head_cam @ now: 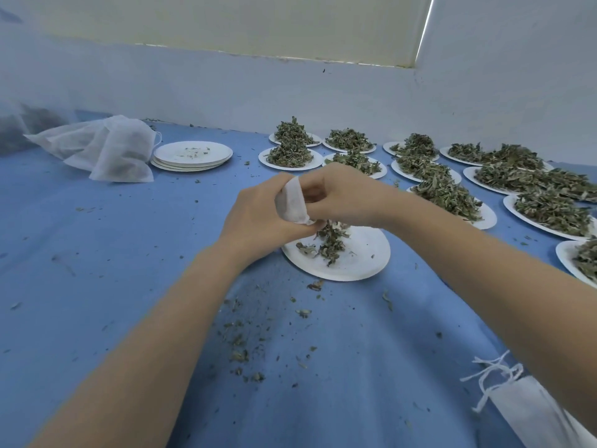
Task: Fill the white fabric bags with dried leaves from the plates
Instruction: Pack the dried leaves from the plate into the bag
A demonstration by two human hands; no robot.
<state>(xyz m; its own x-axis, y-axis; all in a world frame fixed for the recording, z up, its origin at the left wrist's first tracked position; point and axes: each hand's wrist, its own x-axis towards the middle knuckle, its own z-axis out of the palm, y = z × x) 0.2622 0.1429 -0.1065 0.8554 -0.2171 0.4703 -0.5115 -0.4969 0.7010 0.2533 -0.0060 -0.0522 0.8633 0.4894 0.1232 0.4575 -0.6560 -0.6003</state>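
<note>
My left hand (258, 215) grips a small white fabric bag (292, 202) above a white plate (355, 263). My right hand (342, 195) meets it at the bag's mouth, fingers curled and pinching at the fabric. A small clump of dried leaves (329, 240) hangs and lies just below the bag on the plate. Several filled white bags (106, 147) lie piled at the far left.
A stack of emptied plates (193, 155) sits beside the filled bags. Several plates heaped with dried leaves (445, 192) cover the right side of the blue cloth (97, 253). Empty bags with strings (529, 405) lie at the near right. Leaf crumbs are scattered in front.
</note>
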